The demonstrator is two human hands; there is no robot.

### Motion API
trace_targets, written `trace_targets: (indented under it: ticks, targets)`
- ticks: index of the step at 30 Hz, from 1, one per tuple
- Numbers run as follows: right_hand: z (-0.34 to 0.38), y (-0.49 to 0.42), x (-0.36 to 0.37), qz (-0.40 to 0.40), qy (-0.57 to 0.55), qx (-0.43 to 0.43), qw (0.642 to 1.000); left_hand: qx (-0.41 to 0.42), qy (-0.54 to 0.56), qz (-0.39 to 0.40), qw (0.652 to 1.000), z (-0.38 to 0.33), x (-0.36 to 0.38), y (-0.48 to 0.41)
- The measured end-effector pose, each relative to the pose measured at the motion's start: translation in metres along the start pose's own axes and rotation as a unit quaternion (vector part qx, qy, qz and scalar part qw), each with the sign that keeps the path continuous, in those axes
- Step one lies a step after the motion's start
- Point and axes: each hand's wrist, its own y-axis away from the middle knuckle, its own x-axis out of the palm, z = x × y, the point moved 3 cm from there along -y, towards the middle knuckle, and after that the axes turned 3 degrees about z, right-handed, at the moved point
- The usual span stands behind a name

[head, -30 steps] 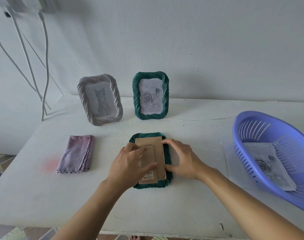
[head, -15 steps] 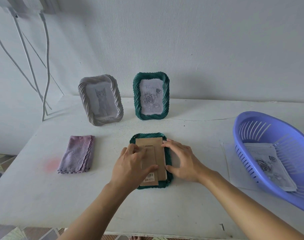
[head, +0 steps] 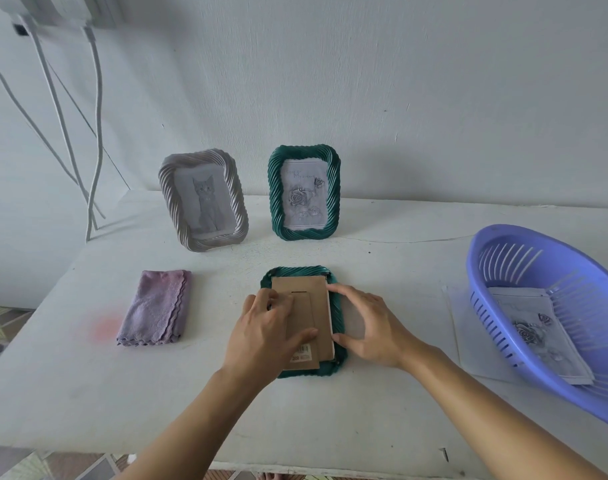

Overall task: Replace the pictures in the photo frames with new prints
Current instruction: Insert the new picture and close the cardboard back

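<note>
A green photo frame [head: 301, 271] lies face down at the middle of the white table [head: 382, 258], its brown backing board [head: 304, 285] and folded stand facing up. My left hand [head: 264, 336] rests on the board's left side, thumb stretched across the stand. My right hand [head: 373, 327] arches over the frame's right rim, its index fingertip and thumb touching the board's right edge. Behind stand a grey frame with a cat picture [head: 204, 199] and a green frame with a rose picture [head: 304, 192]. Rose prints [head: 538, 329] lie in a purple basket [head: 482, 258].
A folded purple cloth [head: 157, 306] lies left of the face-down frame. A sheet of paper [head: 456, 327] sticks out from under the basket at the right. White cables [head: 94, 133] hang down the wall at the far left. The table's front edge runs under my forearms.
Almost nothing. My right hand's fingers have shifted slightly along the frame's right edge; my left hand stays on the backing board.
</note>
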Motion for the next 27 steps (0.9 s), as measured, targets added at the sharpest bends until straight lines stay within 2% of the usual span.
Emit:
trace_targets:
  ticks: [6, 11, 15, 19, 23, 27]
  targets:
    - [-0.001, -0.001, -0.001, 0.014, -0.022, 0.015, 1.000, 0.000, 0.017, -0.027, 0.999, 0.003, 0.005, 0.002]
    - [-0.002, -0.003, 0.001, 0.006, -0.048, 0.021, 0.999, -0.018, 0.037, -0.017, 0.999, 0.003, 0.004, 0.005]
    - [0.000, 0.001, 0.002, -0.030, -0.056, 0.032, 0.997, -0.012, 0.070, -0.019, 0.997, 0.008, -0.003, 0.010]
    - [0.003, 0.004, 0.004, -0.086, -0.030, 0.029, 0.995, 0.014, 0.006, -0.030, 0.999, 0.030, -0.006, 0.013]
    - [0.002, 0.003, 0.011, -0.107, -0.026, 0.028, 0.994, 0.047, -0.029, 0.032, 0.998, 0.045, -0.001, 0.019]
    - [0.003, 0.003, 0.020, -0.122, -0.018, 0.037, 0.992, 0.062, -0.018, 0.090, 0.994, 0.048, 0.001, 0.025]
